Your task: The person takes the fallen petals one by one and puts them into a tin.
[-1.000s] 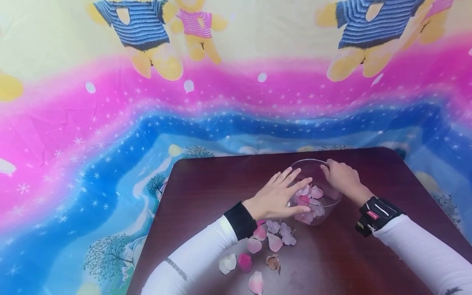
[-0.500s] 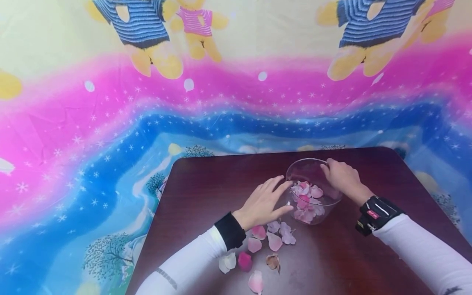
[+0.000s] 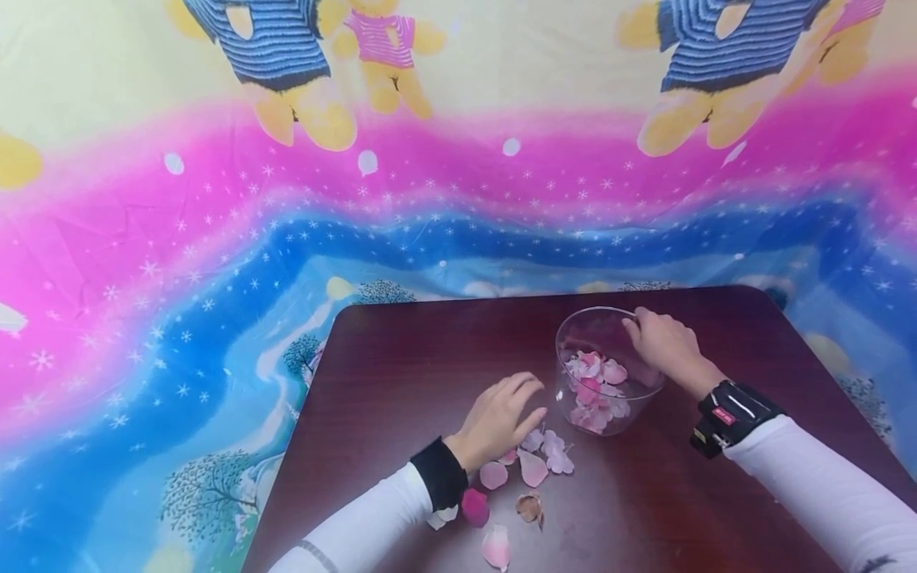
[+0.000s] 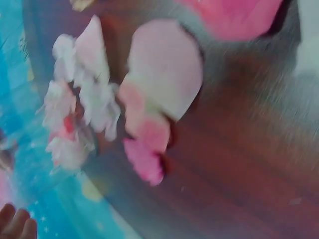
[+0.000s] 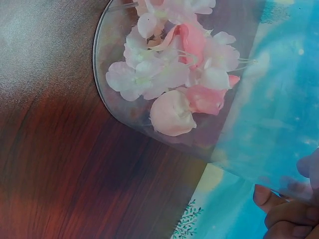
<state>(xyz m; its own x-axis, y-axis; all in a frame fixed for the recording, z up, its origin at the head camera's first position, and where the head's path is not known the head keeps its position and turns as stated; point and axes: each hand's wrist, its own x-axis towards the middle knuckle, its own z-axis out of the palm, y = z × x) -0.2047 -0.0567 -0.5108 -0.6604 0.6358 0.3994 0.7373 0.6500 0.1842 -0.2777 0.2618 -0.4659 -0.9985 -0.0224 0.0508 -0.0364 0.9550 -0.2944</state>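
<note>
A clear glass bowl (image 3: 573,338) stands on a dark wooden table (image 3: 430,350) and holds pink and white petals (image 3: 595,386). My right hand (image 3: 666,344) grips the bowl's far right rim; its fingers (image 5: 281,214) show through the bowl's wall (image 5: 124,117) above the petals (image 5: 174,64). My left hand (image 3: 501,415) hovers with loosely curved fingers just left of the bowl, above the loose petals (image 3: 533,468) scattered on the table, and holds nothing that I can see. The left wrist view shows those loose petals (image 4: 159,84) blurred and close.
A bright cloth (image 3: 286,239) with cartoon bears, pink and blue bands lies behind and around the table. More petals (image 3: 496,547) lie near the table's front edge. A black device (image 3: 727,414) is strapped to my right wrist.
My left hand has drawn back from over the bowl's rim, down and to the left, to above the loose petals. The right hand and the bowl have stayed put.
</note>
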